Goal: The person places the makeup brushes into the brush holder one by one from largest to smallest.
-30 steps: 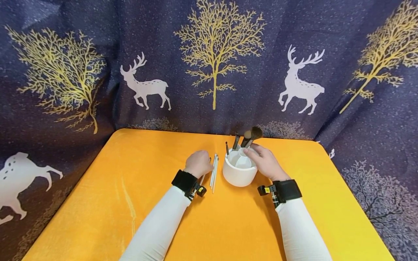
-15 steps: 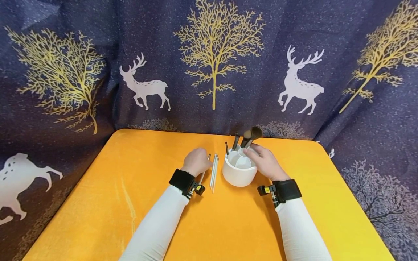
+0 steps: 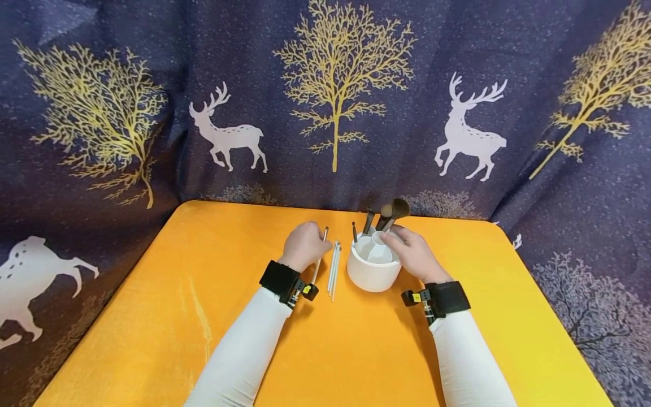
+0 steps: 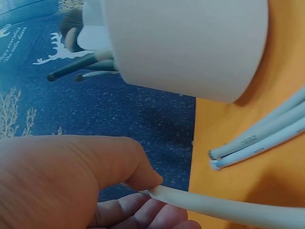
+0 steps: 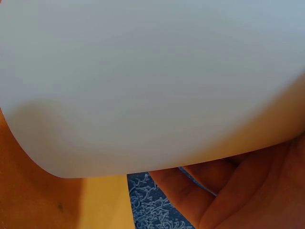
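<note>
My left hand (image 3: 305, 246) pinches a slim makeup brush (image 3: 317, 267) between thumb and fingers. In the left wrist view, the pale handle (image 4: 224, 207) runs out from the fingertips to the right. A round white brush holder (image 3: 373, 277) with inner compartments stands to the right on the table. My right hand (image 3: 418, 254) grips its right side, thumb over the rim; in the right wrist view the other fingers (image 5: 190, 191) lie along the outer wall. Several brushes stand in the holder, among them a large fluffy dark one (image 3: 400, 208) and a thin one (image 3: 354, 232).
Between the left hand and the holder, a few pale-handled brushes (image 3: 333, 272) lie side by side on the orange tabletop (image 3: 244, 249). A dark blue curtain (image 3: 305, 186) with deer and trees hangs behind the table's far edge.
The left hand has moved a little up and left in the head view, bringing the brush away from those on the table; more of it shows now. The right hand and holder stay put.
</note>
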Demonstrator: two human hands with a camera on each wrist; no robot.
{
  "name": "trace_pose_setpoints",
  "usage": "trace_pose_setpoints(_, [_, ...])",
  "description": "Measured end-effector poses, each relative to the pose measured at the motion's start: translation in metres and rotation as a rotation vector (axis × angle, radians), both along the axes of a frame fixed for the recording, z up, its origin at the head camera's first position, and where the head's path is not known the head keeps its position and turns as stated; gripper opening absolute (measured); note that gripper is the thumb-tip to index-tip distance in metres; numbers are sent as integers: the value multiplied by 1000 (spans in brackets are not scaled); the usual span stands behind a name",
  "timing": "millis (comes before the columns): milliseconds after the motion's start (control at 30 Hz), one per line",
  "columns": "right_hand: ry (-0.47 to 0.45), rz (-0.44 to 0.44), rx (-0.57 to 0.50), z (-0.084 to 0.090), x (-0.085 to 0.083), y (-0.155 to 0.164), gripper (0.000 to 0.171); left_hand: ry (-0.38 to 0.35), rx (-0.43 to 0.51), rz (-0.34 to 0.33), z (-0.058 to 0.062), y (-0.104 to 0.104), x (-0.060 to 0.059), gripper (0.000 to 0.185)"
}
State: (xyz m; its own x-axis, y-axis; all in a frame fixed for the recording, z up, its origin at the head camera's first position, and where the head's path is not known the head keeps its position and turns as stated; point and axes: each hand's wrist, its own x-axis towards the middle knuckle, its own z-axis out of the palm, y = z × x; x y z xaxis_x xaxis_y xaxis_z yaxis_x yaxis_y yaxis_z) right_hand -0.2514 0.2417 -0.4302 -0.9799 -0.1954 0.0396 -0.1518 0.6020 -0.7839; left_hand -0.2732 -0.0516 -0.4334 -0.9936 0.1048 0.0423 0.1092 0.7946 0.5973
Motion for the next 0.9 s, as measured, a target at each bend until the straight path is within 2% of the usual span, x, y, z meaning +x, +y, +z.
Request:
trace_pose_setpoints(267, [0, -6, 1, 1, -1, 0, 86, 122, 65, -13, 10, -3, 0, 49])
trace_pose_setpoints(433, [-6, -7, -12, 0, 1, 0, 86, 166, 95, -21, 15, -2, 5, 47])
trace_pose_setpoints(567, [0, -10, -2, -1, 3, 0, 87, 191, 120, -22, 18, -1, 9, 37])
trace_pose_setpoints(733, [2, 2, 8, -2, 3, -1, 89, 219, 151, -10, 24, -1, 15, 13])
trace_pose_setpoints(900, [5, -4, 2, -2, 3, -1, 88, 280, 195, -13, 34, 0, 20, 11])
